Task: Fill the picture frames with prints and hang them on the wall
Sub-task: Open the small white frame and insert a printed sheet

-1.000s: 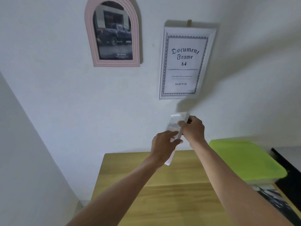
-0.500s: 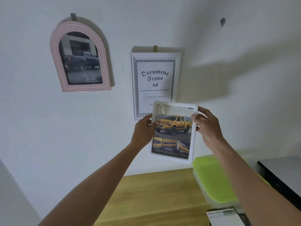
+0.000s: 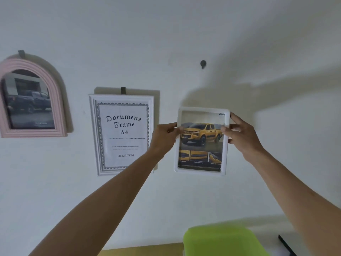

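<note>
Held upright in front of the wall: a white frame with a print of a yellow truck inside. Gripped at both side edges, about a third of the way down. Left hand on the left edge, thumb curled over the front, remaining fingers hidden behind. Right hand on the right edge, thumb pressed on the front over the print, other fingers wrapped round the back edge. Both sets of fingers clamped on the frame, not spread.

Well above the fingers, slightly left of the right hand: a small dark hook on the wall, bare. Frame top edge well below that hook.

Just left of the left hand: a white document frame hanging from its own hook, lower right corner hidden behind the left forearm. Farther left, well apart from the fingers: a pink arched frame with a dark truck picture, also hanging.

Below the hands, near the bottom edge: a green lid and a strip of wooden table.
</note>
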### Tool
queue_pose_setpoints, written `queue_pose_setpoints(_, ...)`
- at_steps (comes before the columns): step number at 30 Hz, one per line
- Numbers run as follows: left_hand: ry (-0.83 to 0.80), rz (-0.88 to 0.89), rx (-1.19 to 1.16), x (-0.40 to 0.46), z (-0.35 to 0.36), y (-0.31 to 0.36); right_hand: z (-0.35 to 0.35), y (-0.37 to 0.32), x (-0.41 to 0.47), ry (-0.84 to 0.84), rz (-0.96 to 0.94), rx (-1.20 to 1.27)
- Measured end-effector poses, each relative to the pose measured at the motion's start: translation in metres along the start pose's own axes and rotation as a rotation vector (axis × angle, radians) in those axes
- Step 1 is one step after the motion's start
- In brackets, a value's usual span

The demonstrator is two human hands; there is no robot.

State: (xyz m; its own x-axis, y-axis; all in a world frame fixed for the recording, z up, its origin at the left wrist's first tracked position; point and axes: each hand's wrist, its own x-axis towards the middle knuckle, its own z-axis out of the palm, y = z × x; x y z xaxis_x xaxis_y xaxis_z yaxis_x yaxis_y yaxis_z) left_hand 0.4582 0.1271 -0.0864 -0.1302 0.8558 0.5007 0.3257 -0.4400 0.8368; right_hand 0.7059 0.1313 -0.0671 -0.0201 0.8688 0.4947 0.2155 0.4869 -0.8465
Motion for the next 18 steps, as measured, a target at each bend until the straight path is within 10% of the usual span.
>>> queue_pose_setpoints(18, 0.282, 0.167, 0.307, 0.108, 0.014, 0.084, -0.025, -0.031, 0.145, 0.085, -0.274, -0.031)
